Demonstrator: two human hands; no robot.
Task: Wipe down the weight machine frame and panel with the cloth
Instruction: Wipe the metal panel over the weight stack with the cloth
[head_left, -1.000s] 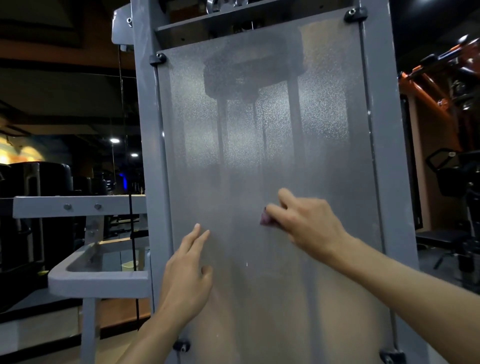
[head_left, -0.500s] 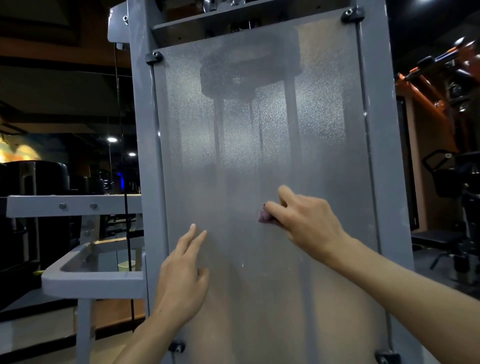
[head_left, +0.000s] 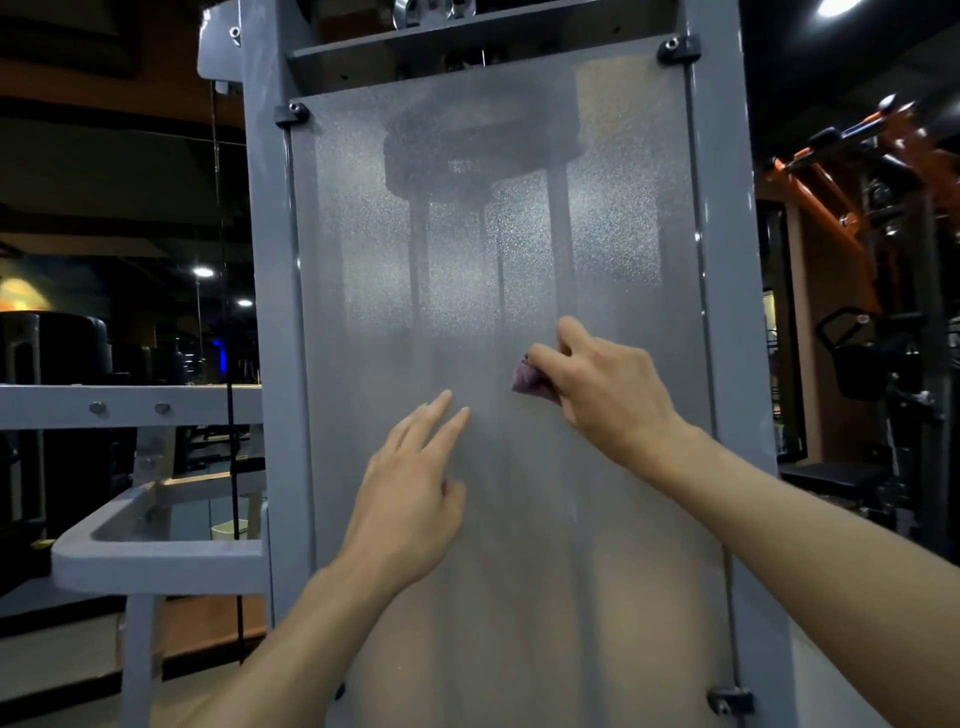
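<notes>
- at the centre of the view stands a frosted translucent panel (head_left: 493, 291), upright and fixed inside a grey metal frame (head_left: 719, 260) by dark corner clips (head_left: 675, 49).
- the right hand (head_left: 602, 387) presses a small purple cloth (head_left: 527, 378) flat against the panel, about the panel's mid-height and toward 3 o'clock of its centre; only a corner of the cloth shows past the fingers (head_left: 545, 358), which curl over and hold it.
- the left hand (head_left: 410, 499) lies at 7 o'clock from the cloth, fingers straight and close together, tips touching the panel and holding nothing.
- blurred dark shapes of a weight stack (head_left: 478, 140) and guide rods show through the panel at 12 o'clock.
- at 9 o'clock a grey side arm (head_left: 156, 551) juts from the frame.
</notes>
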